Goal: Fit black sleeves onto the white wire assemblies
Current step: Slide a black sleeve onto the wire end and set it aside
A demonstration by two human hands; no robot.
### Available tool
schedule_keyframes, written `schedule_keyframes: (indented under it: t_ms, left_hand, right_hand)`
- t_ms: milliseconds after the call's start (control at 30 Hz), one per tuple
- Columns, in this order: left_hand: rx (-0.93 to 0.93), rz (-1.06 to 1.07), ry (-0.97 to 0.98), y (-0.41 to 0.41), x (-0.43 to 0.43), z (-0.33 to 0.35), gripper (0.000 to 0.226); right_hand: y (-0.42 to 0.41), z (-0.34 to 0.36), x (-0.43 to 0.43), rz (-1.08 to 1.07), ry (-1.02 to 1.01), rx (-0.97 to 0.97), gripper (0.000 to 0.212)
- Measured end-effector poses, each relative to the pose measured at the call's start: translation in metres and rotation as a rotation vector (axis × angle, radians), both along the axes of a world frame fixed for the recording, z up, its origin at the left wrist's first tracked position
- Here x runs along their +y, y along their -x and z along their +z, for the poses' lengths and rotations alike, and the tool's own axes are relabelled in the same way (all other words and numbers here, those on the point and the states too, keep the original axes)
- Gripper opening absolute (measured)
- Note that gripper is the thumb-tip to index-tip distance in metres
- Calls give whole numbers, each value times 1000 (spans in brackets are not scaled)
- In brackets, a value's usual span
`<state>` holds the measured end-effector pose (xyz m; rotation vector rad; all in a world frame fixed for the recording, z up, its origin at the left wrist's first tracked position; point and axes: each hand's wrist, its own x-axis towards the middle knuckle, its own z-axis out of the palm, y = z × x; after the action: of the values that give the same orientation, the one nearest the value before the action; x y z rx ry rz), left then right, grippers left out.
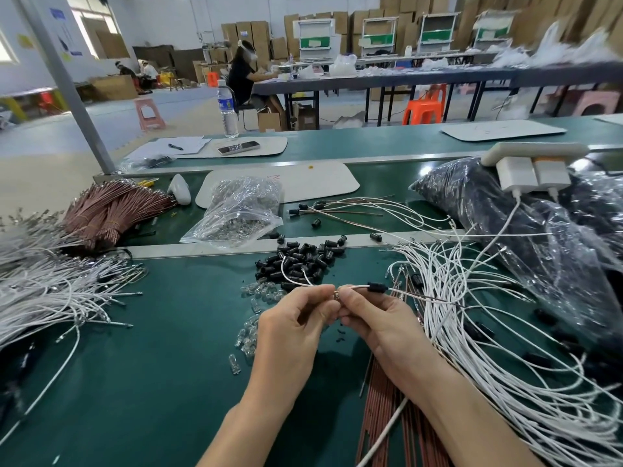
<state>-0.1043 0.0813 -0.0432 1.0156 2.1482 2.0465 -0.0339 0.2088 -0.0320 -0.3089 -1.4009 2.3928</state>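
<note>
My left hand (296, 318) and my right hand (374, 315) meet above the green mat, fingertips together. Between them sits a small metal terminal (336, 295). My left hand pinches a white wire (286, 269) that loops up over the pile of black sleeves (300, 259). My right hand pinches the white wire assembly (359, 287) carrying one black sleeve (376, 286) just right of my fingertips; that wire and a thin brown one run on to the right.
Small clear bulbs (256, 298) lie left of my hands. White wires (499, 332) heap at right, more white wires (50, 291) at left, brown wire bundles (111, 210) behind. A clear bag of parts (236, 214) and a dark bag (505, 210) sit beyond.
</note>
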Motion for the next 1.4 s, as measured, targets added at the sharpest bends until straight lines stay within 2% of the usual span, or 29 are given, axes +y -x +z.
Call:
schedule_keyframes:
  t_ms: [100, 267, 367, 667, 933, 1100, 1267, 1400]
  left_hand:
    - [88, 40, 37, 0, -1, 0, 21]
    - [367, 98, 185, 2, -5, 2, 17]
    - [424, 115, 202, 3, -7, 2, 12]
    - [389, 153, 189, 6, -11, 5, 14]
    - [416, 56, 208, 2, -9, 6, 8]
    - [420, 41, 213, 0, -7, 3, 10]
    - [337, 39, 169, 1, -7, 3, 17]
    - [301, 27, 127, 3, -7, 2, 20]
  right_hand:
    - [0, 1, 1, 15, 35, -11, 25]
    - [-1, 2, 1, 53, 93, -57, 23]
    - [-1, 4, -2, 80, 109, -53, 20]
    - [-4, 11, 1, -124, 183, 1, 33]
    - [-5, 11, -2, -200, -64, -64, 48]
    - [-5, 10, -8, -174, -245, -85, 55]
    - [-6, 9, -7, -147, -322, -94, 47]
    - [-6, 8, -7, -118, -364, -84, 53]
